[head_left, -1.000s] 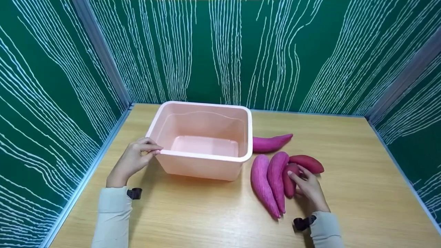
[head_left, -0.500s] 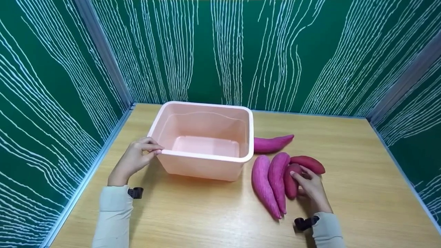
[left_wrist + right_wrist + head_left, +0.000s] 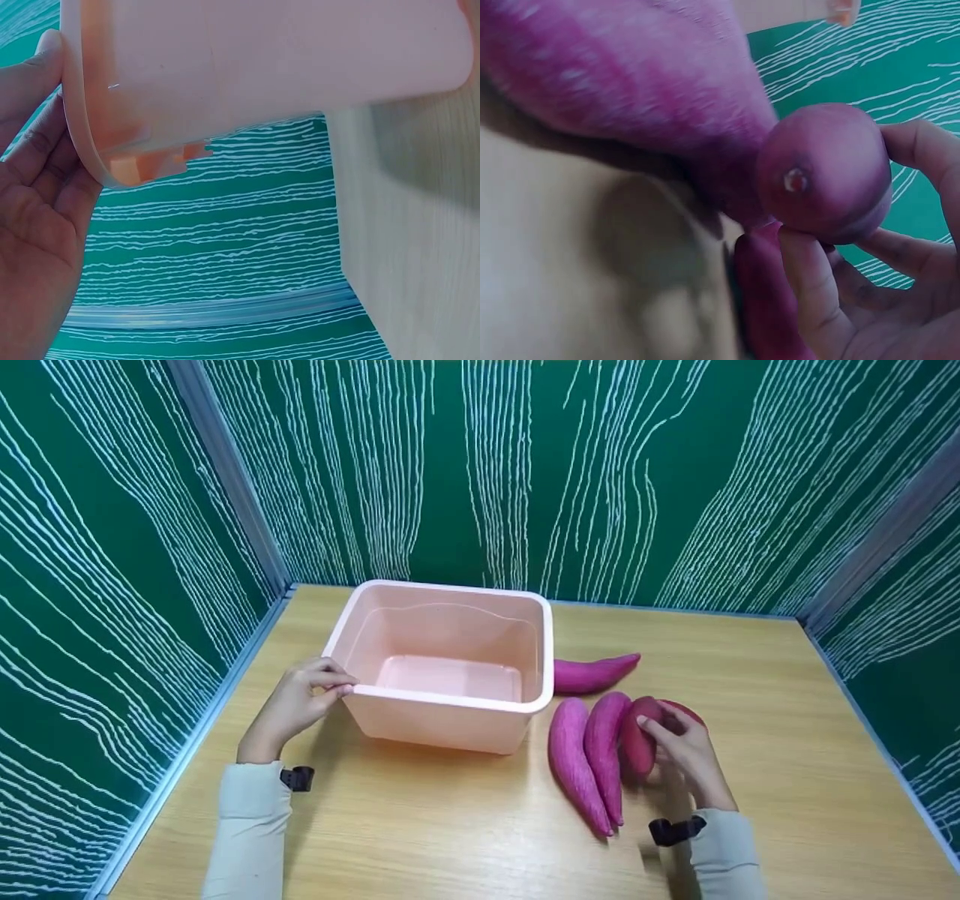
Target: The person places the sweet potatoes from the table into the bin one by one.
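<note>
My left hand pinches the near left corner of a pale pink plastic bin by its rim; in the left wrist view the thumb and fingers lie on either side of that rim. Between the thumb and fingers of my right hand is a dark red sweet potato, raised a little off the table. The right wrist view shows its round end toward the camera. A second red sweet potato lies behind the right hand, partly hidden. Two long pink sweet potatoes lie side by side left of the held one.
Another pink sweet potato sits right of the bin, its left end hidden behind the bin wall. The wooden table is bounded by green walls with white wavy lines.
My right hand has lifted the red sweet potato slightly and moved it a little right and away from me, covering more of the other red one. The left hand stays on the rim.
</note>
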`<state>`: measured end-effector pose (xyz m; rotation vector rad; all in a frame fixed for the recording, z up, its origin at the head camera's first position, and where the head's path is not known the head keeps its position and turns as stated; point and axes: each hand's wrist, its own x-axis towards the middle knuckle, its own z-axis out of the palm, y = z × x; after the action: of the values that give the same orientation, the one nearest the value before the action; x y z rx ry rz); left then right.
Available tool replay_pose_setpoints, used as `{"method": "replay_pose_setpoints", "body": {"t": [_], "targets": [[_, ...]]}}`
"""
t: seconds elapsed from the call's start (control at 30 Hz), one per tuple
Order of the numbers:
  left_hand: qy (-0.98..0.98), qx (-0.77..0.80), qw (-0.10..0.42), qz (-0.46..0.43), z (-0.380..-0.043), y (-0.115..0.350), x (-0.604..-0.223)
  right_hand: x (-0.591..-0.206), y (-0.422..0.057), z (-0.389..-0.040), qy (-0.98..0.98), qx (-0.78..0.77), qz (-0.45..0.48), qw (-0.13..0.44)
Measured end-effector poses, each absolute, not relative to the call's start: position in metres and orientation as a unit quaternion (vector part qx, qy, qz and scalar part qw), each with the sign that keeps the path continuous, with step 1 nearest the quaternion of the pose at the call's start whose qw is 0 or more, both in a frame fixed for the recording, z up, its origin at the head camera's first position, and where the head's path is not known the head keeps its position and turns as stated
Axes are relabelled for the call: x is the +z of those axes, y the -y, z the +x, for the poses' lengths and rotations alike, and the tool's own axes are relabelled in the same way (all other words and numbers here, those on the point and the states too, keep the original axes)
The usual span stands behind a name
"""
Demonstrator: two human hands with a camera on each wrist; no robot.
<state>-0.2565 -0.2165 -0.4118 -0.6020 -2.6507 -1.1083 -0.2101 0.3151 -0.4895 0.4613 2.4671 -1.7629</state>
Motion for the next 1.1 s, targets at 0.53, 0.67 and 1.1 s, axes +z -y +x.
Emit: {"method": "replay_pose_setpoints", "body": {"t": [0.53,0.67,1.1], "targets": [[0.893,-0.386,0.105,-0.205,-0.257,0.217,-0.413,-0.443,-0.303,-0.228,-0.803,-0.579,0.122,0.076],[0.892,-0.384,0.109,-0.212,-0.257,0.216,-0.413,-0.431,-0.297,-0.234,-0.777,-0.614,0.112,0.087],[0.897,-0.388,0.095,-0.192,-0.257,0.216,-0.413,-0.398,-0.27,-0.253,-0.802,-0.591,0.058,0.073]]}}
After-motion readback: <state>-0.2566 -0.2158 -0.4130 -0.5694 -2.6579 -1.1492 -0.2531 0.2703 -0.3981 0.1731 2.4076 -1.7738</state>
